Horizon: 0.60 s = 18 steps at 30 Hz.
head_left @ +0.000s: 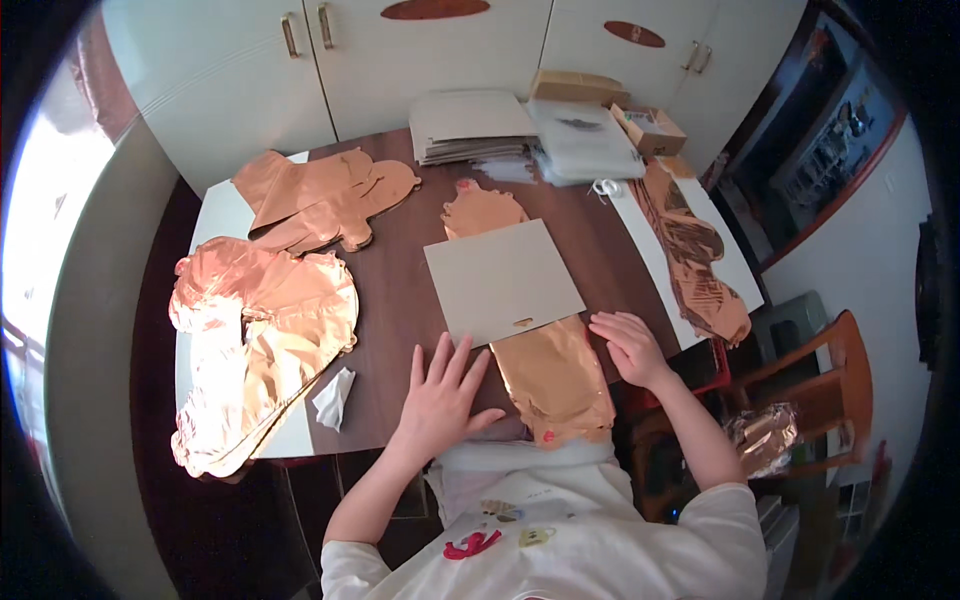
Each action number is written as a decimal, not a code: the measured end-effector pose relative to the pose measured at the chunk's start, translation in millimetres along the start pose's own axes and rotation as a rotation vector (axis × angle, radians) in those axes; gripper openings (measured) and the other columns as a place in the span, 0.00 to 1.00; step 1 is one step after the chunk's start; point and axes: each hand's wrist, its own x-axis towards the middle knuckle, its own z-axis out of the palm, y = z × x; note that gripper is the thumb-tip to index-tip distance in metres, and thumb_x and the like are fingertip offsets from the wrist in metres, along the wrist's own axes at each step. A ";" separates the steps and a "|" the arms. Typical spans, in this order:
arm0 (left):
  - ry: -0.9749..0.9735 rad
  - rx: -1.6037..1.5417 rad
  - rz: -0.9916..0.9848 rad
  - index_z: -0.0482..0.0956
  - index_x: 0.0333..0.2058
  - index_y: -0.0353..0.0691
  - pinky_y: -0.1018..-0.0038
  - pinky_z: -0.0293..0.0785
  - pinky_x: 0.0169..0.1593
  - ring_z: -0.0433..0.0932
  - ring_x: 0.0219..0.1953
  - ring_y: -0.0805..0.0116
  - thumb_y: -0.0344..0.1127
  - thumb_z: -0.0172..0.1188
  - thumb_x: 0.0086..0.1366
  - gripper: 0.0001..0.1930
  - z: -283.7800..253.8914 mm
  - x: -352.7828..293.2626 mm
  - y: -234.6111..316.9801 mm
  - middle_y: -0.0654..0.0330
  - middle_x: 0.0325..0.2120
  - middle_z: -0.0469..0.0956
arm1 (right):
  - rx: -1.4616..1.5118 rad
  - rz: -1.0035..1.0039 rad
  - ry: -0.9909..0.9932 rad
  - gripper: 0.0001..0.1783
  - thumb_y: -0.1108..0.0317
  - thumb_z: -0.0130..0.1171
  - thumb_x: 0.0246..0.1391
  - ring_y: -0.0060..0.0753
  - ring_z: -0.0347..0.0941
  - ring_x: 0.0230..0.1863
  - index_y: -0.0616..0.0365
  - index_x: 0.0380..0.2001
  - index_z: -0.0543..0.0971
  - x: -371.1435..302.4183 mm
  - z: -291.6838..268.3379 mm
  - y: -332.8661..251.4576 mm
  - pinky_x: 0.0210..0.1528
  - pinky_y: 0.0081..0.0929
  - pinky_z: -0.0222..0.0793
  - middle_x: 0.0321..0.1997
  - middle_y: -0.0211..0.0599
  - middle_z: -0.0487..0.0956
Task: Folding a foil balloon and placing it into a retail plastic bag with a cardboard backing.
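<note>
A flat beige cardboard sheet [500, 280] with a small slot near its front edge lies across the middle of a rose-gold foil balloon [555, 380]. The uninflated balloon shows behind the sheet and in front of it, where its near end reaches my waist. My left hand [440, 395] is spread open by the sheet's front left corner, fingertips at its edge. At the balloon's right side, beyond the sheet's front right corner, my right hand [632, 350] has its fingers stretched out. Neither hand grips anything. Whether the right fingers touch the tabletop, I cannot tell.
More flat foil balloons lie at the left front [265, 340], left back [325, 200] and right [690, 250] of the brown table [385, 300]. A crumpled white tissue [334, 400] sits nearby. Stacked cardboard [470, 125], clear bags [585, 140] and a small box [650, 130] stand behind. A wooden chair [850, 380] is right.
</note>
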 end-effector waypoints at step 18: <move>-0.102 -0.079 -0.015 0.63 0.60 0.44 0.49 0.46 0.65 0.54 0.65 0.53 0.64 0.52 0.57 0.39 -3.5 5.3 12.2 0.55 0.62 0.59 | 0.029 -0.092 -0.178 0.22 0.65 0.49 0.55 0.42 0.59 0.65 0.52 0.54 0.73 5.3 -3.6 4.5 0.65 0.45 0.49 0.61 0.34 0.69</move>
